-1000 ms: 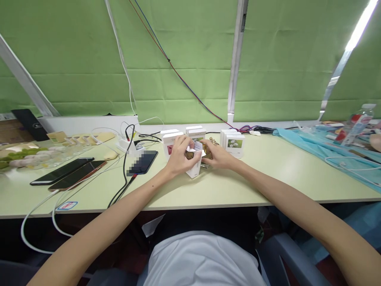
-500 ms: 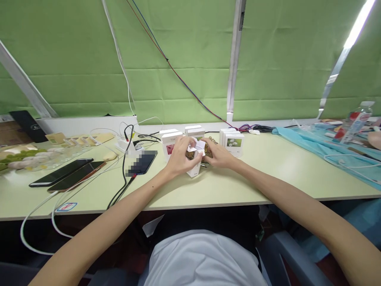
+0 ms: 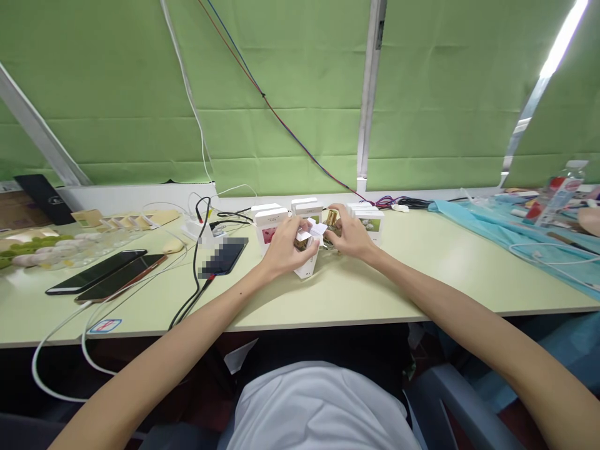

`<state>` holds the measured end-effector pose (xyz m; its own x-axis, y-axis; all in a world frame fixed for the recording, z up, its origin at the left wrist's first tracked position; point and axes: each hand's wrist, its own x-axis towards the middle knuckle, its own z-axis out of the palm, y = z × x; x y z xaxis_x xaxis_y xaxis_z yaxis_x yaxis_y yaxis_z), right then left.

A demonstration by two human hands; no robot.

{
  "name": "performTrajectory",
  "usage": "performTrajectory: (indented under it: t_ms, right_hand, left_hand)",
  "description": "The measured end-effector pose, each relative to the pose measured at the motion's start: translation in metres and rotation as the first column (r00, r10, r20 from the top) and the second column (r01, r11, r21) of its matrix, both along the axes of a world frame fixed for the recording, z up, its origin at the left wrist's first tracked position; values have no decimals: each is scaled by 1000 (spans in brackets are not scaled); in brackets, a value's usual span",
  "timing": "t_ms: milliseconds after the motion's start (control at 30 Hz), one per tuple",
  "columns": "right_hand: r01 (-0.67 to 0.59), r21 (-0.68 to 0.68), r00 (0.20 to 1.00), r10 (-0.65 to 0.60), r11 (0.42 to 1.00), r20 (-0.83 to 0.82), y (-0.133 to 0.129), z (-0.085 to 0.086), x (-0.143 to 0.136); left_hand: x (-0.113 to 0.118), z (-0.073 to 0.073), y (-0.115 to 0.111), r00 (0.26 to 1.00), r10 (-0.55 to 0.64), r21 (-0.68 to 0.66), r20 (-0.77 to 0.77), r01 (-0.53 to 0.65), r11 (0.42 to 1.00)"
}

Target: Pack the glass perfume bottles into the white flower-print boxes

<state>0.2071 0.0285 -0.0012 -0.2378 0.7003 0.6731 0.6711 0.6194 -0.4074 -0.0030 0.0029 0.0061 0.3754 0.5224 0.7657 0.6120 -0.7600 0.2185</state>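
Note:
My left hand (image 3: 284, 245) is closed around a small white box (image 3: 307, 267) with its top flaps standing up. The box is tilted over the table, and the fingers cover part of its dark printed side. Just to the right, my right hand (image 3: 352, 234) has its fingers curled around a small bottle with a gold cap (image 3: 332, 217). Much of the bottle is hidden by the fingers. White boxes with flower pictures stand behind the hands: one group with a red picture (image 3: 269, 219) on the left, another (image 3: 307, 205) in the middle, and more (image 3: 372, 225) behind my right hand.
Left of the hands lie a phone (image 3: 229, 255) on black cables, two more dark phones (image 3: 100, 272) and a white power strip (image 3: 197, 228). A blue sheet (image 3: 497, 234) and a plastic bottle (image 3: 565, 190) are at the right. The table's front edge (image 3: 328, 324) is near my body.
My right hand has moved slightly up and away from the white box, and the gold cap now stands higher between its fingers. My left hand and the box have barely moved.

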Motion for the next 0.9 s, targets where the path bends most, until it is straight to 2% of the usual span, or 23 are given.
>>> performTrajectory:
  t_ms: [100,367,733,900]
  right_hand:
    - [58,50,997,-55,997,-58,1,2,3]
    - [142,186,956,-85,972,-282,-1,6,3]
    - [107,280,866,49,954,-497,-9,6,-6]
    - [95,278,819,84,956,-567,-14,10,-7]
  left_hand:
    - [0,0,1,1000,-4,-2,-13,4,1000]
    - [-1,-2,0,999,-11,-54,-41,8,999]
    - [0,-1,0,996,-66,-79,-57,62,995]
    - [4,-7,-3,979,-112,-104,-168,96,990]
